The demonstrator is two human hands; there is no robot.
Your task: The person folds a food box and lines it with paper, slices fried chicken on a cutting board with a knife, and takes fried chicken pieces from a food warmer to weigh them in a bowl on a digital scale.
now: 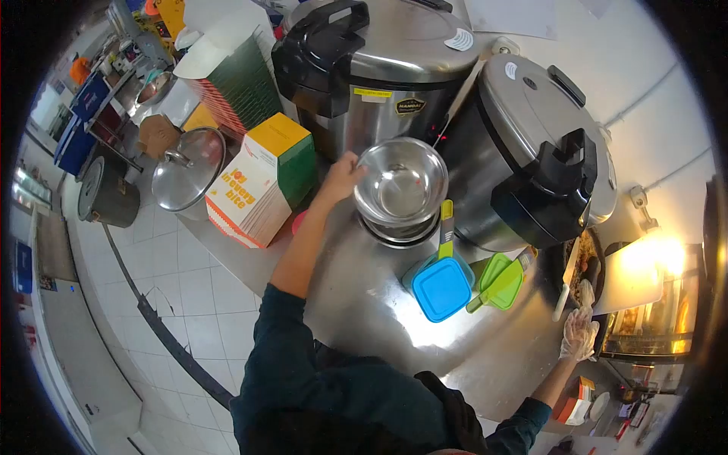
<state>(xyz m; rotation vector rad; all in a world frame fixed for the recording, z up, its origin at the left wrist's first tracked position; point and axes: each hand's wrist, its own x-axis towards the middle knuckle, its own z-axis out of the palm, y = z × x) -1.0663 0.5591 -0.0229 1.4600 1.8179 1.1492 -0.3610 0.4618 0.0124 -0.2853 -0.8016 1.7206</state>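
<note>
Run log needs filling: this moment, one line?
left hand: on bowl rim | right hand: gloved, by pan | knife: at pan edge

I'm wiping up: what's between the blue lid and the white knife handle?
A green lid under a green tool, then bare steel, in the head view.

Two cookers (379, 98), at least two bowls (401, 182), one blue lid (442, 290)

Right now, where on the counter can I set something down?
Bare steel counter shows between your left forearm and the blue-lidded container, and another patch between the green lid and your gloved right hand. It's crowded at the back, where metal bowls are by the cookers, and at the left, around the cartons.
</note>
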